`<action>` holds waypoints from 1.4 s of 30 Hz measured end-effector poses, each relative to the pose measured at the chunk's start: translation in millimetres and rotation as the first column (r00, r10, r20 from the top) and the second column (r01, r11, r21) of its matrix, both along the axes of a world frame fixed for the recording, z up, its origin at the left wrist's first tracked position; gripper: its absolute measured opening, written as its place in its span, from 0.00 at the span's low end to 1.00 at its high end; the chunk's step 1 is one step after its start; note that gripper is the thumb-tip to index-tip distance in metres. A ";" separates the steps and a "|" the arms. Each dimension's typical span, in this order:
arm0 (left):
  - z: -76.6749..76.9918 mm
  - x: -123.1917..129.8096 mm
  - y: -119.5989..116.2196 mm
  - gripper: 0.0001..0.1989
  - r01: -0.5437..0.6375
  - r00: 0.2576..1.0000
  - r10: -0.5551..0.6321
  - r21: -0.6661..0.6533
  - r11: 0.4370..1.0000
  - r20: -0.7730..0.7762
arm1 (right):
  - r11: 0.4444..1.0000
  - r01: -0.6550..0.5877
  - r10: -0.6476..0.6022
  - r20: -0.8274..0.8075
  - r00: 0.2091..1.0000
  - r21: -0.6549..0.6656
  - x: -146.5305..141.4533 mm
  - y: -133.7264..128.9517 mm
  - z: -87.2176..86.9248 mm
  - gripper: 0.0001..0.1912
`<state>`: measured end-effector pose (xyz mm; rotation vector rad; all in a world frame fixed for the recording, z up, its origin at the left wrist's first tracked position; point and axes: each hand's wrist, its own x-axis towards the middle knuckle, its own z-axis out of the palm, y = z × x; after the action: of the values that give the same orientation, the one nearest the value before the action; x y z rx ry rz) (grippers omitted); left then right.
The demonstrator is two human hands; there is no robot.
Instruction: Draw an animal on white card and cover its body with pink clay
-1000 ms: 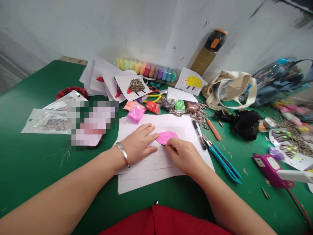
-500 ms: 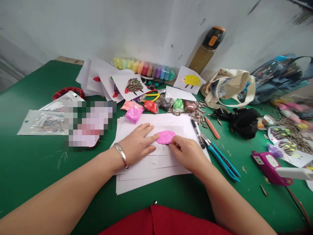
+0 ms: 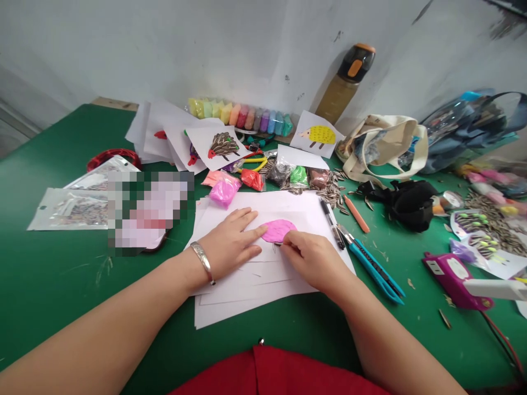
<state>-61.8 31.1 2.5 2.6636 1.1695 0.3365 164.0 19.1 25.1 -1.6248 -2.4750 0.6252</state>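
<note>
A flat pink oval of modelling clay lies on the top sheet of a stack of white paper. My left hand is spread flat on the paper, its index fingertip touching the clay's left edge. Curled at the lower right edge of the clay is my right hand, with thumb and forefinger pressed together. A small dark bit shows by its fingertips, too small to name. Thin pencil-like lines run on the paper below. A black pen and a blue utility knife lie to the right.
Bagged clay, sunflower seeds and a hedgehog picture covered in seeds lie behind the paper. A bottle leans on the wall. A canvas bag and a magenta glue gun are at right; silvery packets at left.
My right fingertips have slid slightly left and down along the clay's lower right edge. My left hand stays in place on the paper.
</note>
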 end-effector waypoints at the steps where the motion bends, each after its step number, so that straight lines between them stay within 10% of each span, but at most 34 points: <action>1: -0.2 -0.1 0.1 0.21 0.001 1.000 -0.001 0.000 1.000 -0.004 | 1.000 -0.006 0.006 0.002 1.000 0.001 -0.4 -0.8 0.0 0.08; 29: 12.8 9.1 -9.0 0.13 0.043 0.990 -0.076 0.252 0.967 0.122 | 0.996 -0.080 0.076 -0.100 0.992 -0.033 29.4 10.6 2.6 0.08; 42: 5.7 16.2 -13.2 0.22 0.089 0.992 -0.076 0.138 0.986 -0.100 | 0.997 -0.054 0.047 -0.138 0.989 -0.052 29.9 13.0 5.5 0.07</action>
<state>-45.6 17.9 8.2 2.8707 1.0951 0.2928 193.9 32.1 30.6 -1.4869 -2.4271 0.7910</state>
